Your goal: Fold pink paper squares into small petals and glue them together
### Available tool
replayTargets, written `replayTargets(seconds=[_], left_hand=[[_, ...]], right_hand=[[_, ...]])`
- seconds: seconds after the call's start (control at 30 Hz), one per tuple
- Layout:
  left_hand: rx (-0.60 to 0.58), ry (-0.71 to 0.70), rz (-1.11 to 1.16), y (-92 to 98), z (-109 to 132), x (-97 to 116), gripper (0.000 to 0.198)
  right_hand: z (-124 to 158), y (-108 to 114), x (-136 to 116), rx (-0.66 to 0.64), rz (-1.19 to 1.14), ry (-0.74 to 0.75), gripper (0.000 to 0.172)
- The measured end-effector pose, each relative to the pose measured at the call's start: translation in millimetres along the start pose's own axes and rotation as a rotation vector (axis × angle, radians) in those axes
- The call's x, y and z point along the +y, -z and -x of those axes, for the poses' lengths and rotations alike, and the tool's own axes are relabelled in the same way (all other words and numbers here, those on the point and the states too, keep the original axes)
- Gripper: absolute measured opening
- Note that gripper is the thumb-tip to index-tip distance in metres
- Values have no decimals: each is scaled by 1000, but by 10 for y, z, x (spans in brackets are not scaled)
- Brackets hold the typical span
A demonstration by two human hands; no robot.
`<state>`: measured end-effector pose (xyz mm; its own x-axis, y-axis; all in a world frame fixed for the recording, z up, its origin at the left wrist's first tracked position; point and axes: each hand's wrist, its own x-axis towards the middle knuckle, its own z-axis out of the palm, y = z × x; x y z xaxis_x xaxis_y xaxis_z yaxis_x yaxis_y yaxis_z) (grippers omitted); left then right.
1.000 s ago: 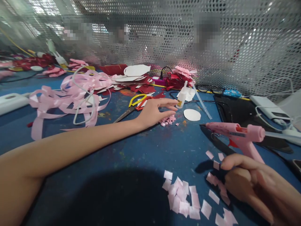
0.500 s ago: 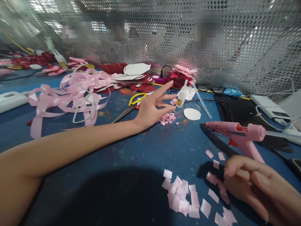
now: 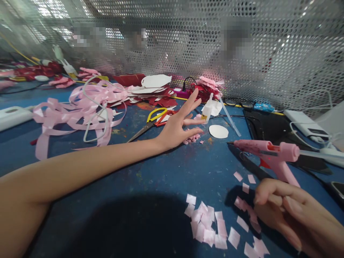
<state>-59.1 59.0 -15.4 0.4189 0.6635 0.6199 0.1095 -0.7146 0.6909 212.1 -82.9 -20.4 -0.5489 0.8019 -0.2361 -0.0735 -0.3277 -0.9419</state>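
Note:
My left hand reaches out over the blue table, fingers spread and nothing held. One fingertip overlaps the lower part of a small white bottle with a yellow label; I cannot tell whether they touch. Beneath the thumb side lies a small heap of pink bits. Scissors with yellow and red handles lie behind the wrist. At lower right my right hand is curled closed, with nothing visible in it. Pink squares are scattered beside it, and a pink glue gun lies just beyond.
Looped pink ribbon and a white cable spread over the left side. Stacked white and red pieces lie at the back. A white oval, a clear glue stick and a white power bank are to the right. Perforated metal stands behind.
My left hand has turned slightly and its fingers have spread wider, one now overlapping the bottle. My right hand stays curled in about the same place.

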Motion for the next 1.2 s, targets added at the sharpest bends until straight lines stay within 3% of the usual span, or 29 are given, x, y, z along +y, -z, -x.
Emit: replayTargets(seconds=[0.2, 0.37, 0.5, 0.6, 0.73, 0.9, 1.0, 1.07, 1.2], left_hand=[[40, 36, 34, 0, 7, 22, 74], [86, -14, -215, 19, 0, 83, 12], [12, -161, -359, 38, -28, 99, 19], [1, -132, -426, 36, -21, 107, 13], [-26, -73, -424, 24, 9, 145, 7], [-28, -148, -509, 26, -2, 179, 16], [25, -174, -522, 38, -19, 170, 21], [20, -203, -500, 48, -21, 164, 16], [-118, -300, -514, 36, -1, 200, 8]], right_hand=[[4, 33, 26, -26, -29, -14, 36], [13, 35, 19, -26, -12, -20, 35], [13, 18, 2, -5, 7, -1, 36], [-1, -66, -43, 31, 2, 9, 37], [-3, -171, -84, 236, -34, 38, 39], [-10, -69, -49, 431, 184, 309, 34], [-29, -12, -45, 565, 262, 386, 33], [-50, -16, -59, 628, 323, 387, 34], [-96, -87, -97, 663, 551, 246, 28]])
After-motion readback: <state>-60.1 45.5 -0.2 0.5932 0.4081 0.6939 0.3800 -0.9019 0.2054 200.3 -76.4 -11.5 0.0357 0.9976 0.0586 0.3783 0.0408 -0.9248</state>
